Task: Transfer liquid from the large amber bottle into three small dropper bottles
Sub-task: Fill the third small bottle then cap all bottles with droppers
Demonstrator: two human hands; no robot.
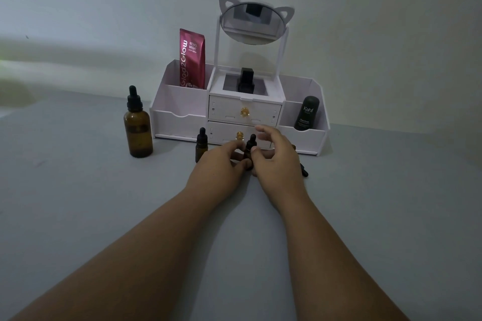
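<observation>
A large amber bottle (138,129) of smooth, glossy brown glass, with a matt black rubber-look dropper top, stands on a flat, matt grey table (78,216). Two small dropper bottles, one (201,145) beside the left hand (216,167) and one (249,147) between both hands, show the same dark glass and black tops. Behind them sits an organiser (180,117) of matt white board or plastic, its drawers fitted with shiny gold-coloured knobs (244,111). A glossy magenta foil pouch (192,58), a satin black plastic tube (307,113) and a polished mirror (252,24) complete the scene against a matt painted wall (365,21).
</observation>
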